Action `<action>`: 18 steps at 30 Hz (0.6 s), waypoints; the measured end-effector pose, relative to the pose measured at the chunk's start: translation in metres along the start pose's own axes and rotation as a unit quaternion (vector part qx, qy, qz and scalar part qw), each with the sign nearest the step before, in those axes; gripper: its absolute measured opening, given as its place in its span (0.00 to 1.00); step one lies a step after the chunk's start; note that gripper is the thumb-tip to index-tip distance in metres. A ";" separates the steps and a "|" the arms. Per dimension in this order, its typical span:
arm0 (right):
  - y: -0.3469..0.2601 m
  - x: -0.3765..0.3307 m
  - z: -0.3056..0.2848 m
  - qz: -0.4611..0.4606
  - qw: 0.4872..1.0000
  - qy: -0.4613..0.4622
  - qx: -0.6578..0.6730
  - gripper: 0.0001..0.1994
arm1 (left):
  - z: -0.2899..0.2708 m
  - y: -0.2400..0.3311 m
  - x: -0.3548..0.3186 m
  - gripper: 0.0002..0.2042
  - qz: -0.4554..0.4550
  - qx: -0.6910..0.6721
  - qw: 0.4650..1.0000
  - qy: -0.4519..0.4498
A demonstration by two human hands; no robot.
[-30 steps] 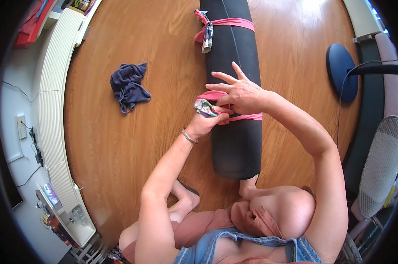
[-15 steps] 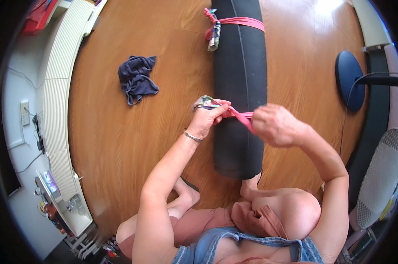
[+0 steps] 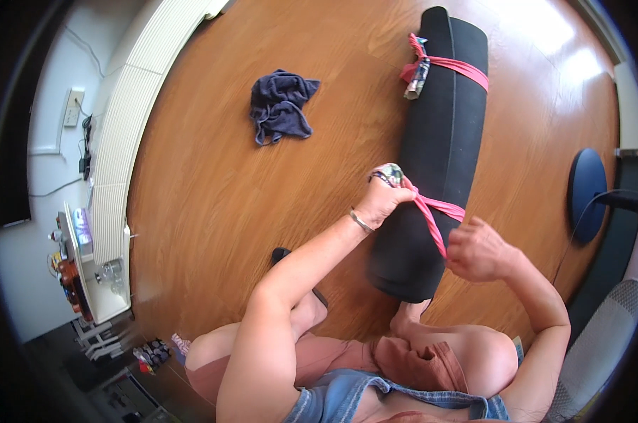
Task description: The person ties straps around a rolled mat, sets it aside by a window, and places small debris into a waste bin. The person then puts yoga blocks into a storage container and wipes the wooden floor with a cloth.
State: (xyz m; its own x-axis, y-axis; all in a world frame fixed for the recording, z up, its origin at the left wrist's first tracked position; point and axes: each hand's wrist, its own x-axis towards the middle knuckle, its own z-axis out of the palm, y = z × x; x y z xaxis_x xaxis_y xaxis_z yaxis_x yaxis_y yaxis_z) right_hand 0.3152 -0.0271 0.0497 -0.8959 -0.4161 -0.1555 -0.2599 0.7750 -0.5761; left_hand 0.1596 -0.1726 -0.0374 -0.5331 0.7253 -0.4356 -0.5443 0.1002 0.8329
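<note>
A black rolled-up mat [image 3: 442, 151] lies on the floor ahead of me, its near end by my foot. A pink fabric strap [image 3: 430, 220] wraps round its nearer part. My left hand [image 3: 381, 204] is closed on this strap at the mat's left side, with a floral-patterned end [image 3: 388, 172] bunched above the fingers. My right hand [image 3: 477, 252], fingers curled, grips the strap's other end and holds it taut toward me at the mat's right. Around the far part, a second pink strap [image 3: 463, 69] is tied, its floral end hanging at the left.
A crumpled dark blue cloth [image 3: 282, 106] lies on the wooden floor [image 3: 213, 190] to the left. Beyond it runs a white ribbed cabinet [image 3: 132, 120]. A round dark stand base [image 3: 588, 196] is at the right. My bent legs flank the mat's near end.
The view has turned, so the mat now slants and appears farther right. My right hand has drawn the strap nearer to me, leaving a longer stretched length between my hands.
</note>
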 end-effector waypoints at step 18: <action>0.047 0.081 0.015 0.188 0.920 0.089 0.333 0.11 | 0.004 -0.002 0.004 0.04 0.284 0.481 0.829 0.030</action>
State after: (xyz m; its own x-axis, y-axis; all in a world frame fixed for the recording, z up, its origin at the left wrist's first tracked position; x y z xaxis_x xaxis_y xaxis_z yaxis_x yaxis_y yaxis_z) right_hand 0.2351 -0.0312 -0.0020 -0.9377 -0.0487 -0.3439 0.3045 0.3609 -0.8815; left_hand 0.1613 -0.1670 -0.0399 -0.5734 0.8091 0.1287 0.5591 0.2716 0.7834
